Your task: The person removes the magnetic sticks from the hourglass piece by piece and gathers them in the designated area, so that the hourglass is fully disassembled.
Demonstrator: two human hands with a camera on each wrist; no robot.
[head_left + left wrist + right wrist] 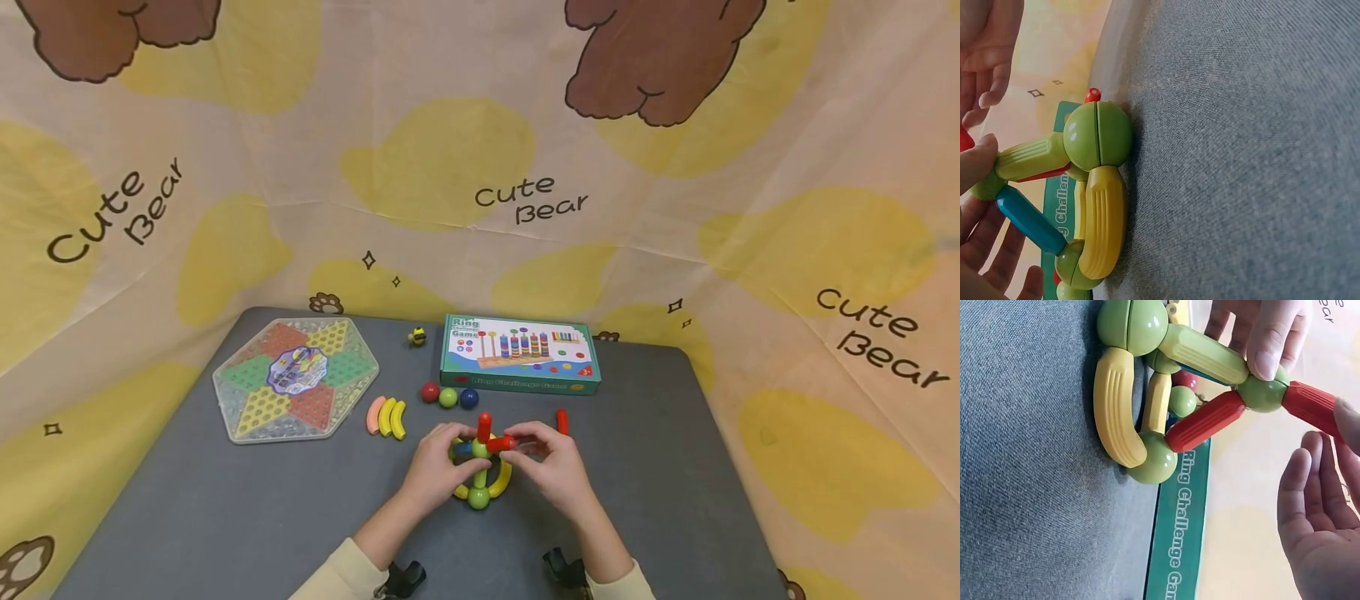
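Note:
A frame of magnetic-looking rods and balls stands on the table between the hands. Yellow curved rods [1113, 406] and green balls [1097, 136] form its base. A light green rod [1207, 353], a blue rod [1030, 219] and a red rod [1207, 422] slope up to a green top ball [1263, 392]. My left hand [435, 467] pinches this ball, thumb on its near side. Another red rod [1310, 406] rises from the ball. My right hand [553, 467] has its thumb at that rod's end, the other fingers spread beside it.
A loose red rod [562, 422] lies behind my right hand. Curved pieces [392, 418] lie back left, near red, green and blue balls [448, 397]. Behind them are a Ring Challenge Game box [521, 383], a bee-like toy [417, 336] and a hexagonal checkers board [247, 371].

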